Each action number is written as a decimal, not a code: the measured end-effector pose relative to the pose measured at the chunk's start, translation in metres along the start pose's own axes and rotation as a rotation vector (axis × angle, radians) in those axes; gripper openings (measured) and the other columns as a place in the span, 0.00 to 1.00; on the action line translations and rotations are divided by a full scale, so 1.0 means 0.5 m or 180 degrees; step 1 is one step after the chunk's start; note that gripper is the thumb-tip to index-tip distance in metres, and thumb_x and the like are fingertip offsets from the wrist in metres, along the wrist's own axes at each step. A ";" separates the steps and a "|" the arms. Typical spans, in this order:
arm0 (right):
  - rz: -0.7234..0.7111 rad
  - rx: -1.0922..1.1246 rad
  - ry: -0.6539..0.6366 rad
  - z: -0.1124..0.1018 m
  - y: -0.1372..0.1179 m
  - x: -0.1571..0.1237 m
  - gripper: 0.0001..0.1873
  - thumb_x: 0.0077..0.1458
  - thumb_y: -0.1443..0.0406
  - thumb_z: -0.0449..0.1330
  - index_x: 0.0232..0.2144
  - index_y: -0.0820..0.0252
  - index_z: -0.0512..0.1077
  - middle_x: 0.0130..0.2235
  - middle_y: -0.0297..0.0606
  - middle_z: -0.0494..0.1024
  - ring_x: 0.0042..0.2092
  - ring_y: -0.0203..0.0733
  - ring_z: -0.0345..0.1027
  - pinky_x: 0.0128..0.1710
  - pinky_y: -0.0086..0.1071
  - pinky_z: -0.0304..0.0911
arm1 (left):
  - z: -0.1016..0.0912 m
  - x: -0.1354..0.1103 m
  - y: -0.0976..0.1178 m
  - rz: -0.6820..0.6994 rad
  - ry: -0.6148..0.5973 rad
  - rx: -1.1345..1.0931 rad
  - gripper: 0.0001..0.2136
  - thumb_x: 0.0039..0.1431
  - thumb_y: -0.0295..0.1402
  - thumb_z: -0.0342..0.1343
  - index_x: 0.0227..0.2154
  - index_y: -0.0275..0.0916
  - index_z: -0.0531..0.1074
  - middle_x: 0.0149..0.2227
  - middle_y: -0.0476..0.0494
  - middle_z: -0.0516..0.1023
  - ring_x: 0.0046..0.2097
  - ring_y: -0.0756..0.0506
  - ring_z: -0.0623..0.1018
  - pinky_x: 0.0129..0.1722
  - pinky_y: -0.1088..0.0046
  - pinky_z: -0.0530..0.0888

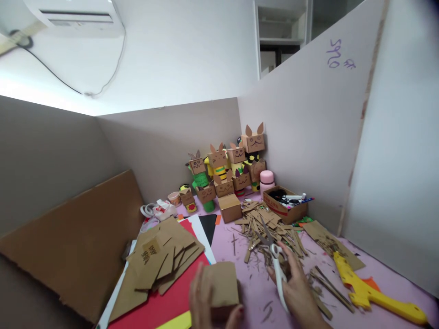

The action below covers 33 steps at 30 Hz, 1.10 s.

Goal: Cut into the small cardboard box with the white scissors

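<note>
A small brown cardboard box (221, 283) sits at the near edge of the table. My left hand (201, 294) is closed around it, fingers along its left side and thumb at the front right corner; the fingers are blurred. In my right hand (293, 281) is a pair of scissors (277, 262) with white handles, its parted blades pointing away over scattered cardboard strips (264, 224). Beyond, a second plain cardboard box (229, 209) stands before several cardboard animal figures (219, 160) with drawn faces and ears.
Cut cardboard pieces (161, 256) lie stacked on red paper (183, 278) at left. A yellow glue gun (373, 292) rests at right near a stained cardboard sheet (336, 246). A box of pens (286, 208) and a pink flask (266, 180) stand behind. Grey partitions (171, 146) surround the table.
</note>
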State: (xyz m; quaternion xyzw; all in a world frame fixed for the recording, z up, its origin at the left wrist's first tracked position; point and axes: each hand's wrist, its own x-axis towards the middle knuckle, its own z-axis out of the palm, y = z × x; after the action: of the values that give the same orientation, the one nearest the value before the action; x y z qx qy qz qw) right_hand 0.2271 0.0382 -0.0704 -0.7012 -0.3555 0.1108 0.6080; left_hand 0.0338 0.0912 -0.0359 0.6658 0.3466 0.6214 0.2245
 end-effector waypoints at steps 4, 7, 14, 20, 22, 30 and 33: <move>0.0169 0.0111 -0.0266 0.004 0.000 -0.004 0.31 0.47 0.56 0.60 0.52 0.61 0.64 0.54 0.50 0.69 0.56 0.57 0.61 0.55 0.47 0.56 | -0.034 0.060 -0.018 -0.0980 -0.0383 -0.0309 0.39 0.43 0.45 0.63 0.59 0.44 0.56 0.64 0.39 0.55 0.65 0.36 0.50 0.62 0.62 0.47; 0.0195 0.0050 -0.0365 0.004 -0.002 -0.008 0.32 0.46 0.55 0.61 0.52 0.63 0.65 0.53 0.50 0.71 0.55 0.58 0.62 0.55 0.49 0.56 | -0.034 0.077 -0.025 -0.1897 -0.0735 -0.0557 0.44 0.43 0.51 0.60 0.60 0.36 0.51 0.63 0.27 0.55 0.62 0.30 0.57 0.59 0.54 0.55; 0.0074 0.0062 -0.0522 0.007 0.010 -0.014 0.32 0.46 0.55 0.62 0.53 0.60 0.66 0.53 0.48 0.71 0.54 0.57 0.63 0.54 0.48 0.58 | -0.036 0.055 -0.033 -0.2976 -0.1644 -0.1431 0.55 0.31 0.47 0.69 0.60 0.30 0.45 0.52 0.25 0.71 0.47 0.33 0.75 0.47 0.58 0.70; -0.0073 0.0158 -0.0407 0.013 0.006 -0.023 0.29 0.45 0.57 0.62 0.51 0.58 0.69 0.51 0.45 0.74 0.53 0.55 0.65 0.53 0.45 0.59 | -0.030 0.025 -0.029 -0.2826 -0.2296 -0.1738 0.53 0.28 0.43 0.71 0.60 0.37 0.49 0.48 0.31 0.73 0.46 0.32 0.76 0.47 0.59 0.69; 0.0083 0.0315 -0.0364 0.013 0.001 -0.024 0.29 0.46 0.57 0.62 0.52 0.58 0.67 0.50 0.44 0.75 0.51 0.53 0.67 0.52 0.42 0.61 | -0.024 0.026 -0.013 -0.2865 -0.1957 -0.2115 0.56 0.26 0.39 0.72 0.60 0.39 0.48 0.51 0.31 0.70 0.48 0.31 0.75 0.46 0.60 0.70; 0.0506 0.0874 -0.0861 0.007 -0.011 -0.020 0.29 0.44 0.59 0.63 0.50 0.64 0.67 0.35 0.42 0.78 0.38 0.48 0.72 0.41 0.37 0.67 | -0.010 0.029 -0.024 -0.3330 -0.0186 -0.3386 0.36 0.46 0.27 0.62 0.59 0.46 0.56 0.41 0.39 0.81 0.44 0.38 0.79 0.49 0.57 0.71; 0.0322 0.1100 -0.1509 0.010 -0.017 -0.034 0.30 0.40 0.62 0.65 0.49 0.62 0.68 0.34 0.39 0.78 0.36 0.46 0.73 0.38 0.34 0.68 | -0.007 0.027 -0.062 -0.3189 -0.0086 -0.3523 0.21 0.52 0.26 0.58 0.50 0.40 0.70 0.40 0.34 0.82 0.43 0.38 0.80 0.50 0.53 0.70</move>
State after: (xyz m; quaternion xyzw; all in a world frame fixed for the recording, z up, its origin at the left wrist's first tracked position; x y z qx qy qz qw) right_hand 0.2088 0.0312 -0.0682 -0.5587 -0.4280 0.3605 0.6121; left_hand 0.0245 0.1214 -0.0489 0.2255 0.2422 0.5201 0.7874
